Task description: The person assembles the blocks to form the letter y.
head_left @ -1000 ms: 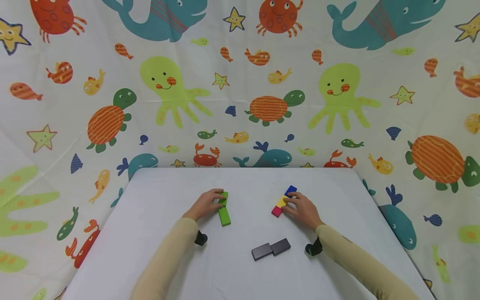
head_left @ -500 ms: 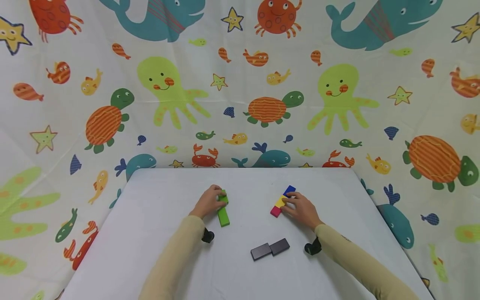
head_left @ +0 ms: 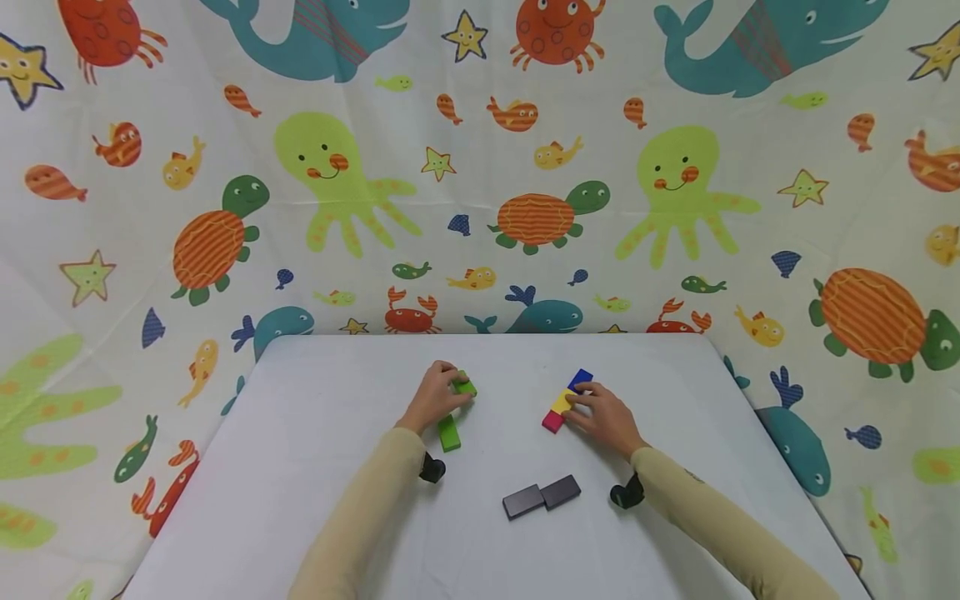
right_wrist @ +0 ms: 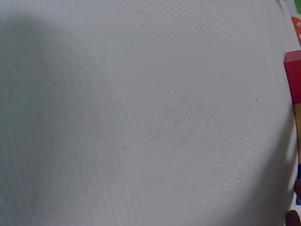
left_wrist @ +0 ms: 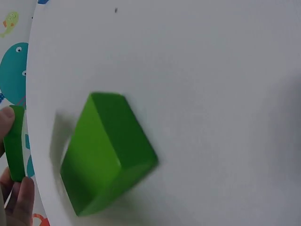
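My left hand (head_left: 435, 397) pinches a green block (head_left: 466, 385) at the back of the white table, also visible as a held green block (left_wrist: 16, 146) at the left edge of the left wrist view. Just below that hand another green block (head_left: 449, 434) lies on the table; this loose green block (left_wrist: 101, 157) looks large in the left wrist view. My right hand (head_left: 606, 421) has its fingers bent about a slanted row: a blue block (head_left: 581, 379), a yellow block (head_left: 562, 402) in its grip, and a red block (head_left: 552, 422). The fingers partly cover the yellow block.
Two dark grey blocks (head_left: 542, 497) lie nearly end to end nearer the front of the white table (head_left: 495, 567). A curtain (head_left: 465, 150) printed with sea animals hangs behind the table and along its sides.
My left hand has taken hold of the far green block and moved it to the right and slightly back, turning it and parting it from the other green block. The right hand has stayed put.
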`<state>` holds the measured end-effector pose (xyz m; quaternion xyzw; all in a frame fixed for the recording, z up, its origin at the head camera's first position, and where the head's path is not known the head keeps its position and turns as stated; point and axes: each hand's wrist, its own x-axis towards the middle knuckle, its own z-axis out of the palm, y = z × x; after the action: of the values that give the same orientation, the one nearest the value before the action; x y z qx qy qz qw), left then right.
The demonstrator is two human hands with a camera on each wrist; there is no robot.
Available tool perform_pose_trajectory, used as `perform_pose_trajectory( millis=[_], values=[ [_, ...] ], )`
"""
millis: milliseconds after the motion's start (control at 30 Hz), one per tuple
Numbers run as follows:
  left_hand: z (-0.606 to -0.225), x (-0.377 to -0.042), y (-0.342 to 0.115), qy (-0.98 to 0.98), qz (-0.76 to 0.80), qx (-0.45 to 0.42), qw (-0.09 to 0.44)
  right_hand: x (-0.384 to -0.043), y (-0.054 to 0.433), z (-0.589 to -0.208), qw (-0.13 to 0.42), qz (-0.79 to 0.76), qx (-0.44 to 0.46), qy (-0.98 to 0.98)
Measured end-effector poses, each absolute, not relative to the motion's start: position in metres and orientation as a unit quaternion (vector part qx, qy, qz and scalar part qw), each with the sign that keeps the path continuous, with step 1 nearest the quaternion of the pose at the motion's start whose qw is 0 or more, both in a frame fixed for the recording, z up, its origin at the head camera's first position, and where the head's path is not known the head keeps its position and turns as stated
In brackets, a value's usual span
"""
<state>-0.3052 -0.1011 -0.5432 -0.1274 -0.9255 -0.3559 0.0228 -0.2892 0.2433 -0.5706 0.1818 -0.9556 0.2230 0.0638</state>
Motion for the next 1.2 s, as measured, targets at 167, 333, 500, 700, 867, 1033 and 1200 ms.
perform_pose_trajectory(
  millis=[167, 333, 500, 700, 867, 1033, 1200],
  values=[
    [-0.541, -0.306, -0.080, -0.915, -0.384, -0.119, 0.031, -0.289, 0.243, -0.570, 0.062, 0.223, 0.179, -0.956],
    [-0.544, -0.309, -0.058, -0.905, -0.408, -0.112, 0.054, -0.289, 0.242, -0.569, 0.064, 0.223, 0.181, -0.956],
    [-0.542, -0.309, -0.040, -0.898, -0.419, -0.116, 0.073, -0.291, 0.242, -0.569, 0.063, 0.216, 0.186, -0.957],
    [-0.539, -0.307, -0.026, -0.911, -0.388, -0.105, 0.098, -0.289, 0.243, -0.567, 0.062, 0.208, 0.181, -0.959],
    [-0.542, -0.308, -0.022, -0.914, -0.383, -0.095, 0.093, -0.289, 0.243, -0.570, 0.061, 0.207, 0.179, -0.960],
    [-0.543, -0.309, -0.020, -0.907, -0.401, -0.101, 0.080, -0.289, 0.244, -0.571, 0.063, 0.211, 0.181, -0.959],
    [-0.542, -0.308, -0.013, -0.893, -0.433, -0.101, 0.074, -0.290, 0.244, -0.572, 0.068, 0.214, 0.181, -0.957]
  ],
)
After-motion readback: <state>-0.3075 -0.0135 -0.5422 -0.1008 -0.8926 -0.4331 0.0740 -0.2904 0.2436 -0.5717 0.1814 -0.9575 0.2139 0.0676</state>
